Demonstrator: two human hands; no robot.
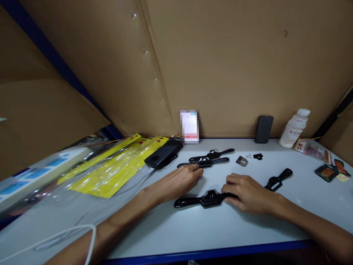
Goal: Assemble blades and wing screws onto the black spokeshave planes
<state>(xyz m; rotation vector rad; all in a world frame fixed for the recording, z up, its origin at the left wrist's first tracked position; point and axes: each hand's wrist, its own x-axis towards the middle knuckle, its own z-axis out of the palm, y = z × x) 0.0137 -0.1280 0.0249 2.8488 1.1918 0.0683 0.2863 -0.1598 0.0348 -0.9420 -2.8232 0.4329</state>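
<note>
My right hand (246, 193) is closed around the right handle of a black spokeshave (211, 198), whose body and left handle show on the table. The blade and cap are off that body. Curled fingers on my left hand (184, 180) rest beside a black spokeshave (205, 162) farther back; anything inside them is hidden. Just behind that one lies another spokeshave (212, 154). A fourth spokeshave body (274, 183), with an open middle, lies beyond my right forearm. Nearby are a notched metal blade (242, 161), small silver screws (249, 156) and a black cap piece (258, 156).
Yellow-backed plastic packs (110, 176) and a black power bank (164, 152) lie left. A blurred lit screen (190, 127), a dark phone (264, 129) and a bottle (294, 129) stand along the back. A white cable (92, 243) crosses by my left forearm.
</note>
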